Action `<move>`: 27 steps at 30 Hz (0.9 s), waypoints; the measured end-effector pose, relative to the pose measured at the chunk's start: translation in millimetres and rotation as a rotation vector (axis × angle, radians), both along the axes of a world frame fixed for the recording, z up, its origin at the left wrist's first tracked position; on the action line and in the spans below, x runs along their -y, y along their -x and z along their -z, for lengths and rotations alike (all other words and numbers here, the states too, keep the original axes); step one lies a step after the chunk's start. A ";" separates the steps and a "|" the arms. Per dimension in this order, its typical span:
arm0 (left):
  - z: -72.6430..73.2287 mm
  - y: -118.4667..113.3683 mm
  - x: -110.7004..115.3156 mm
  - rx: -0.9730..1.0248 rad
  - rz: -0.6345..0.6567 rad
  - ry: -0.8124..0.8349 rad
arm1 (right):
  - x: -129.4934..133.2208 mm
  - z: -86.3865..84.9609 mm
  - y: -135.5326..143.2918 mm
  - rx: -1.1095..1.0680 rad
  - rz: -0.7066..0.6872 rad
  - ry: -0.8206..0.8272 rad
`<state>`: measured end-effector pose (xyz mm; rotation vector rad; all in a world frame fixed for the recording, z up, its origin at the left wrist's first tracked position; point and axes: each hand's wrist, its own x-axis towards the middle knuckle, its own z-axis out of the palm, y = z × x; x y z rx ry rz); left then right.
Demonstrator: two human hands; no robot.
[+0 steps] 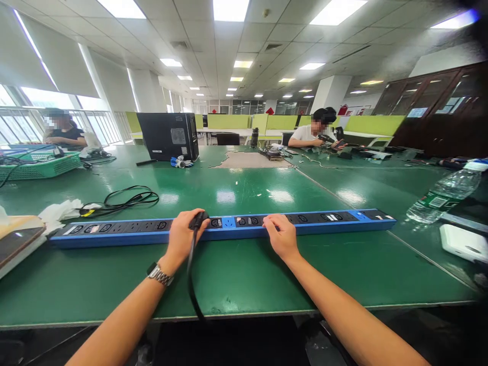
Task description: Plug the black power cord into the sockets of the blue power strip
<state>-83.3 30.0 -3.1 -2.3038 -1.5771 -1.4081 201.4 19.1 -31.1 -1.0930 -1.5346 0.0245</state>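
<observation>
A long blue power strip (236, 234) with black socket panels lies across the green table in front of me. My left hand (182, 233) is closed around a black plug (199, 220) at the strip, left of its middle. I cannot see whether the plug is seated in a socket. Its black cord (191, 284) hangs down over the table's front edge. Right of the strip's middle, my right hand (282, 237) rests against it with curled fingers and thumb pressed together. Anything between those fingertips is hidden.
Behind the strip lies a coiled black cable (131, 195). A water bottle (444, 195) and a white box (463, 241) are at the right. A computer case (168, 136) and a green basket (46, 165) stand farther back. Two people sit across the room.
</observation>
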 end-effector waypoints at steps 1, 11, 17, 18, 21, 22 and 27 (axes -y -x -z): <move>-0.5 -10.9 -2.5 0.000 0.014 0.017 | 0.0 0.1 -0.3 0.001 0.004 0.001; 2.9 -66.0 -16.6 -0.167 -0.023 0.152 | 0.6 0.2 -1.6 -0.024 -0.004 -0.013; 3.6 -66.9 -13.2 -0.283 0.068 0.108 | 3.1 -1.0 0.6 0.025 -0.005 -0.023; 3.7 -66.6 -12.1 -0.291 0.075 0.119 | 4.3 -1.7 2.0 0.054 -0.012 -0.029; 4.5 -64.2 -8.1 -0.342 0.109 0.134 | 7.5 -3.5 11.2 0.220 -0.048 -0.068; 5.1 -63.2 -7.0 -0.367 0.119 0.128 | 7.8 -3.7 16.2 0.299 -0.066 -0.085; 11.7 -61.1 -7.7 -0.389 0.124 0.103 | 0.3 -2.1 48.9 0.547 -0.089 -0.156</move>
